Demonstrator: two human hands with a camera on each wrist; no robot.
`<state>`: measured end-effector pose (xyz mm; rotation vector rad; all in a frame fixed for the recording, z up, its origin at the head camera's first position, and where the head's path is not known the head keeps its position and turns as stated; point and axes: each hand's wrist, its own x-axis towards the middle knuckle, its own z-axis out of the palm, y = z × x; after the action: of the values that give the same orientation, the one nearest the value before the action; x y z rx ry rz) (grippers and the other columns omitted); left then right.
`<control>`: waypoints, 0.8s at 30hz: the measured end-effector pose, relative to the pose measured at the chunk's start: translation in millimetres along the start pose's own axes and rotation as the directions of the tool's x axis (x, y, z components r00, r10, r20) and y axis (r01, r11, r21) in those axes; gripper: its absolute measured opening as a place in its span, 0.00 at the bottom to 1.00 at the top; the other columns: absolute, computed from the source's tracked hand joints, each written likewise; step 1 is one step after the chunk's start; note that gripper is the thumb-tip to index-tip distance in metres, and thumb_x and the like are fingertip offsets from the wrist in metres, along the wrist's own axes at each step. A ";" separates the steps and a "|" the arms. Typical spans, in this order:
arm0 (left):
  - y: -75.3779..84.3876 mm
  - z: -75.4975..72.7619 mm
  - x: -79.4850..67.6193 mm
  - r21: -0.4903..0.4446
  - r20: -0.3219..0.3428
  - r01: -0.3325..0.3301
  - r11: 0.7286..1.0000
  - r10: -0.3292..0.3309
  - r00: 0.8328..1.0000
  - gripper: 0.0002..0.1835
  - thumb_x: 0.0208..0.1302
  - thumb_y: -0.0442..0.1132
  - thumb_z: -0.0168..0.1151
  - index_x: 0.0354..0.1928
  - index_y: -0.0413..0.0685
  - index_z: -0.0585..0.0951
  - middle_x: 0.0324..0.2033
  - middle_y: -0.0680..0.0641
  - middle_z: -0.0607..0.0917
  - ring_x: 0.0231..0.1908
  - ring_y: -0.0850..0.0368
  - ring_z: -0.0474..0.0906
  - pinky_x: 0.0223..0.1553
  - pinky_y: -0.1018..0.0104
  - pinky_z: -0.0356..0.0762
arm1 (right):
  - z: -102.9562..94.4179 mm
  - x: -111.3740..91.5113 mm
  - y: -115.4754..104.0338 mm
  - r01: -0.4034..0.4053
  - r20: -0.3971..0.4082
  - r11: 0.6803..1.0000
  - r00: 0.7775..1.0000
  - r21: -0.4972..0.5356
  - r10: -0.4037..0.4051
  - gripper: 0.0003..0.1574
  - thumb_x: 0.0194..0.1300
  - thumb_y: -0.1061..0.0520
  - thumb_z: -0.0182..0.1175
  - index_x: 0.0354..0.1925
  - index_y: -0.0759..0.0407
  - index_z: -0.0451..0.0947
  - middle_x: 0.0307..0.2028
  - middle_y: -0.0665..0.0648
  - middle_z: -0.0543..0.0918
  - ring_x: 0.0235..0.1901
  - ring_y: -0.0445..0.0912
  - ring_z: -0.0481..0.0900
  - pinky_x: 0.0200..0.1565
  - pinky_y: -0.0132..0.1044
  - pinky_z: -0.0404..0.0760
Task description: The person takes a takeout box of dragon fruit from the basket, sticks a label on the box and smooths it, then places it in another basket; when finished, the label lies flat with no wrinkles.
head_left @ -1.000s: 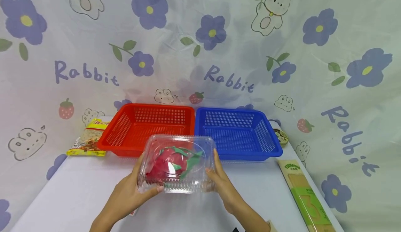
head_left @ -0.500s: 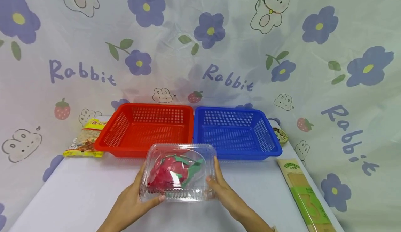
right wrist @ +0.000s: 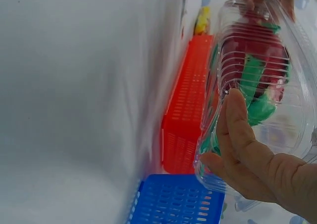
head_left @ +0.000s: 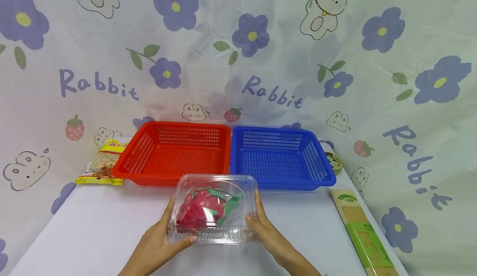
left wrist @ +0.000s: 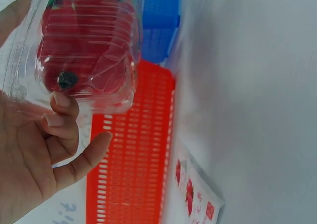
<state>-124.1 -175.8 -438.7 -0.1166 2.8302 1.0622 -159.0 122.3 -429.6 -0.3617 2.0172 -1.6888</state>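
Both hands hold a clear plastic clamshell box (head_left: 223, 235) above the near middle of the white table (head_left: 93, 226). Its lid is down. Inside lies a red dragon fruit (head_left: 205, 210) with green leafy tips. My left hand (head_left: 154, 238) grips the box's left side, the thumb along the front edge and other fingers under it. On the opposite side my right hand (head_left: 272, 234) clasps the box, thumb at the near right corner and fingers along the side and underneath. Ribs of the box's underside (right wrist: 252, 55) show in the right wrist view.
Behind the box, a red basket (head_left: 179, 181) and a blue basket (head_left: 287, 183) stand side by side. A yellow food bag (head_left: 100, 168) lies far left. At right are a long green-labelled packet (head_left: 361, 230) and a round tin (head_left: 334, 162). The left wrist view shows a printed card (left wrist: 198, 194).
The box has come lower and nearer in the head view, held in both hands throughout. Most of that movement came in the first half second. The baskets stay put.
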 end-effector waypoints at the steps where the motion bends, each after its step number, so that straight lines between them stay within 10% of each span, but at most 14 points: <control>1: 0.0 0.6 0.0 0.002 -0.001 0.002 1.000 -0.002 1.000 0.66 0.47 0.73 0.68 0.79 0.68 0.36 0.68 0.34 0.70 0.60 0.34 0.75 0.48 0.31 0.77 | -0.1 -0.2 0.4 0.000 0.004 1.000 1.000 -0.001 0.000 0.50 0.78 0.37 0.39 0.75 0.35 0.13 0.75 0.58 0.14 0.72 0.68 0.14 0.59 0.81 0.30; 24: -2.1 12.8 -2.5 0.022 0.025 0.034 0.999 -0.034 0.999 0.65 0.46 0.74 0.67 0.80 0.61 0.43 0.68 0.34 0.69 0.59 0.31 0.74 0.49 0.31 0.76 | -0.9 -4.1 18.9 -0.014 -0.025 0.999 1.000 0.034 0.015 0.49 0.77 0.37 0.43 0.74 0.25 0.17 0.76 0.54 0.17 0.73 0.64 0.15 0.61 0.79 0.29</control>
<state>-120.3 -168.8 -449.3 -0.1481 2.8058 1.0194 -154.0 128.9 -447.1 -0.3140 2.0017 -1.7250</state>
